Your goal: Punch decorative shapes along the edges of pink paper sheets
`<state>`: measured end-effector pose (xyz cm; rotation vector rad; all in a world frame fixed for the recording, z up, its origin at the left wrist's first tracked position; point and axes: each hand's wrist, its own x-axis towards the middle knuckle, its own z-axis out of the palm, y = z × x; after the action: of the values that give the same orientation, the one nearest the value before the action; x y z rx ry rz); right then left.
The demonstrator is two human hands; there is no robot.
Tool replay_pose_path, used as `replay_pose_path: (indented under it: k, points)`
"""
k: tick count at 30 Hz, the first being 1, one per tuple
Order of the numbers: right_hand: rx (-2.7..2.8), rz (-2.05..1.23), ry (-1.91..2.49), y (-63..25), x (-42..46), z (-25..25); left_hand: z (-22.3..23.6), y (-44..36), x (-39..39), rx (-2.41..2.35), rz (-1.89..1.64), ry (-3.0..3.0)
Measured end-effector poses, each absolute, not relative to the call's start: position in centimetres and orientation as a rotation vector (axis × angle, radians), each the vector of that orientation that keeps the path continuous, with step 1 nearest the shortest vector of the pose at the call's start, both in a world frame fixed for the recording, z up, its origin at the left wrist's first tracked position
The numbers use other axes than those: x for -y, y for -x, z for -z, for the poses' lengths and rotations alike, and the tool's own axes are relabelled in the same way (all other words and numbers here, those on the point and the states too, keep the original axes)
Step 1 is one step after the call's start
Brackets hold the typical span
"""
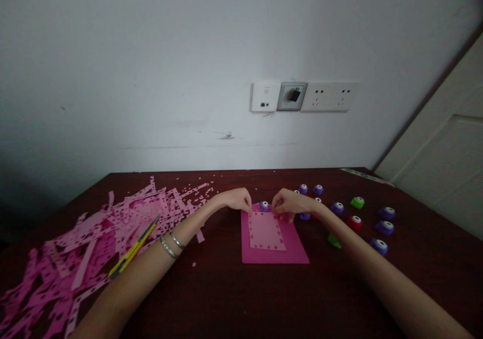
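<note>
Left hand (pixel 239 198), right hand (pixel 291 204) at pale sheet's (pixel 266 232) top corners | I can't tell if pinching | I'd keep both corners level

Socket panels (pixel 329 97) on pale wall (pixel 151 62); door (pixel 451 128) at right; yellow cutter knife (pixel 133 247) lying across pink paper scraps (pixel 145 208) at left

1 forward-and-downward head view

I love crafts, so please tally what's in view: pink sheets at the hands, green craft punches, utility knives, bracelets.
Light pink sheet: 1
Dark pink sheet under it: 1
Green craft punches: 2
Yellow utility knife: 1
Silver bracelets: 2
Total: 7
</note>
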<state>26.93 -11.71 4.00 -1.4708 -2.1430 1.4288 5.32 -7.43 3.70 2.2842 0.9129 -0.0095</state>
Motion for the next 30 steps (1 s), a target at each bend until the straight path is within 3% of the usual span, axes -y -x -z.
replay_pose_path:
  k: [30]
  points:
    - [2.024, -1.357, 1.509, -26.20, 11.40, -3.45, -3.75, -4.52, 6.74, -0.952, -0.041, -2.239]
